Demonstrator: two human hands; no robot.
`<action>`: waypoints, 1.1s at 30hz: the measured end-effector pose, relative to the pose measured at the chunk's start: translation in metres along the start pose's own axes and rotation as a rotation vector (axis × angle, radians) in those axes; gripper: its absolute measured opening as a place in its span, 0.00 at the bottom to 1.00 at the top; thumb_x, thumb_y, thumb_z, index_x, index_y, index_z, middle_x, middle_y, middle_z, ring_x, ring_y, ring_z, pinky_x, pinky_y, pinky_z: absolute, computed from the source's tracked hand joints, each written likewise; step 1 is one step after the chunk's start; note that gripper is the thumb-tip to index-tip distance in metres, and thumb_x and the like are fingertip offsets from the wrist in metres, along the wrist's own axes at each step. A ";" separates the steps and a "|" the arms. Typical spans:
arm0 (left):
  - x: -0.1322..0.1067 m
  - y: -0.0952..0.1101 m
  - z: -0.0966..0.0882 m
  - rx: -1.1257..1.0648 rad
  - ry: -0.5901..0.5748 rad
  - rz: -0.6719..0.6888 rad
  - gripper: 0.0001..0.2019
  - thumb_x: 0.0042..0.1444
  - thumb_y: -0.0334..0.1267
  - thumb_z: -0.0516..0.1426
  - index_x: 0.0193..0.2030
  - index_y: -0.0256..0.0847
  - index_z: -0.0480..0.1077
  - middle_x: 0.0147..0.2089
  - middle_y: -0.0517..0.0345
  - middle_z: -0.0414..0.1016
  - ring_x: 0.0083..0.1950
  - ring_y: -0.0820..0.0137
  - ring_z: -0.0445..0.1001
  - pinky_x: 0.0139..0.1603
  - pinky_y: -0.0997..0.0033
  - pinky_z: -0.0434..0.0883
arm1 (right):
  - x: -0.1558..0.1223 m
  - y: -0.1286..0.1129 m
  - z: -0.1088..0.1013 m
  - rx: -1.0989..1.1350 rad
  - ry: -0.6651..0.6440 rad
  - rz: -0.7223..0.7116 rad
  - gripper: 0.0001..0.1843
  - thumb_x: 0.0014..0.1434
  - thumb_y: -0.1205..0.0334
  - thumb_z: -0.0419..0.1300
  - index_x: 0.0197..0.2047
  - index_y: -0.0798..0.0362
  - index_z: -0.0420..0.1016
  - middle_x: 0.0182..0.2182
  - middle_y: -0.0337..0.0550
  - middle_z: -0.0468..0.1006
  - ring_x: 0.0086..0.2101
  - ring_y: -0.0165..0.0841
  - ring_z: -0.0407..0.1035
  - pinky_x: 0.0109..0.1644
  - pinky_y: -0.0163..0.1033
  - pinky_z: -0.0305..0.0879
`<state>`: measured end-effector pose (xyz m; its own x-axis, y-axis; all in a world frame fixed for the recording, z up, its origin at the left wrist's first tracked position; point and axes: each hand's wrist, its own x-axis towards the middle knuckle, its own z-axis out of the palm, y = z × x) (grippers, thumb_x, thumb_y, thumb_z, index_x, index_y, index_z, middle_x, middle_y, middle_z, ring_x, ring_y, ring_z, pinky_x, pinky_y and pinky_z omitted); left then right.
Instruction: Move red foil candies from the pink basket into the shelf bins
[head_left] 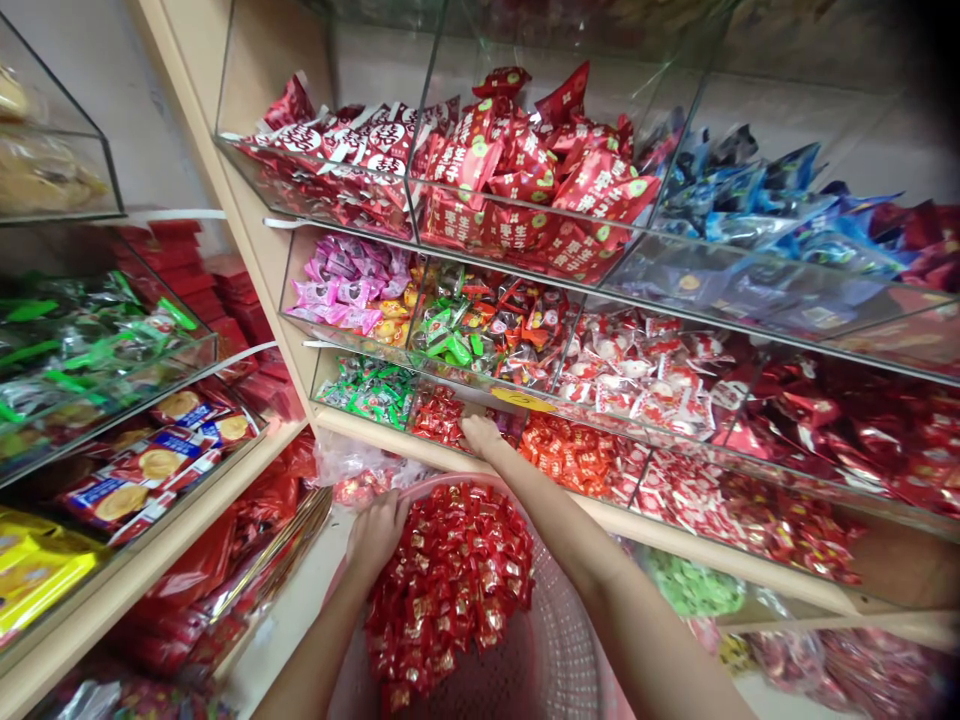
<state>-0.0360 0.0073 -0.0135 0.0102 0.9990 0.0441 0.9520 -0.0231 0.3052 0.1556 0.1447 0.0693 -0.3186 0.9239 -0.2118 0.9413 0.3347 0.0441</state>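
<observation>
- Head view: my left grip (377,527) touches the rim of one pink basket (574,595); I cannot tell whether it clamps.
- Red shelf candies (435,416), too many to count, lie just left of my right grip (480,437), the nearer one; its fingertips blur, so I cannot tell its hold.
- Red basket candies (457,570), also uncountable, heap at all angles between my arms.

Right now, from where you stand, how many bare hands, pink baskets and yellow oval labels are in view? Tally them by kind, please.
Bare hands: 2 (left hand at the basket's rim, right hand at the bottom row of sweets)
Pink basket: 1
Yellow oval label: 1
Total: 4
</observation>
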 end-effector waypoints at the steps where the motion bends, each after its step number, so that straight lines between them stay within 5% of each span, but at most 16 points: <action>1: 0.000 0.000 0.000 -0.001 -0.005 0.001 0.21 0.61 0.48 0.37 0.47 0.41 0.64 0.45 0.52 0.74 0.43 0.66 0.73 0.40 0.69 0.65 | 0.000 -0.002 0.000 -0.008 -0.001 -0.002 0.15 0.56 0.62 0.56 0.46 0.58 0.71 0.44 0.56 0.74 0.46 0.41 0.69 0.46 0.39 0.63; 9: 0.000 0.000 -0.002 -0.007 -0.030 -0.008 0.21 0.61 0.48 0.37 0.48 0.41 0.64 0.46 0.52 0.74 0.43 0.66 0.73 0.41 0.68 0.65 | 0.000 -0.013 -0.001 -0.038 0.001 -0.004 0.17 0.59 0.73 0.47 0.46 0.58 0.72 0.44 0.56 0.74 0.46 0.38 0.68 0.46 0.38 0.63; 14: 0.000 0.000 -0.001 -0.008 -0.009 0.008 0.22 0.61 0.48 0.37 0.47 0.40 0.65 0.45 0.51 0.74 0.43 0.66 0.73 0.40 0.69 0.65 | -0.008 -0.010 -0.013 -0.036 0.031 -0.007 0.13 0.59 0.68 0.50 0.45 0.59 0.72 0.43 0.55 0.74 0.44 0.39 0.69 0.45 0.38 0.63; 17: 0.000 0.000 -0.002 -0.003 -0.003 0.009 0.22 0.61 0.48 0.37 0.47 0.41 0.65 0.45 0.52 0.74 0.41 0.66 0.74 0.39 0.69 0.65 | -0.028 -0.006 -0.030 -0.020 0.115 -0.047 0.13 0.60 0.65 0.50 0.46 0.58 0.69 0.44 0.53 0.71 0.44 0.36 0.68 0.45 0.37 0.62; 21: 0.001 0.002 -0.003 0.002 -0.005 0.001 0.21 0.61 0.48 0.37 0.47 0.41 0.65 0.44 0.52 0.75 0.40 0.65 0.74 0.38 0.68 0.66 | -0.078 -0.013 -0.036 0.065 0.250 -0.296 0.10 0.59 0.62 0.52 0.43 0.56 0.68 0.42 0.48 0.69 0.39 0.32 0.67 0.40 0.34 0.62; 27: 0.000 0.001 -0.002 0.002 -0.005 0.009 0.21 0.61 0.47 0.38 0.47 0.40 0.65 0.44 0.50 0.75 0.41 0.65 0.74 0.39 0.68 0.66 | -0.155 -0.038 0.025 0.083 0.085 -0.518 0.08 0.56 0.62 0.55 0.39 0.55 0.70 0.39 0.45 0.70 0.37 0.32 0.66 0.39 0.35 0.62; 33: -0.001 0.001 -0.001 0.001 0.010 0.011 0.21 0.61 0.47 0.37 0.48 0.41 0.65 0.45 0.51 0.75 0.41 0.64 0.74 0.38 0.68 0.66 | -0.177 -0.043 0.076 -0.021 -0.004 -0.510 0.10 0.55 0.61 0.56 0.39 0.56 0.72 0.39 0.47 0.71 0.40 0.36 0.66 0.41 0.38 0.64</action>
<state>-0.0354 0.0064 -0.0119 0.0178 0.9982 0.0571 0.9521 -0.0343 0.3037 0.1797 -0.0478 0.0307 -0.7367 0.6410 -0.2154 0.6634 0.7469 -0.0463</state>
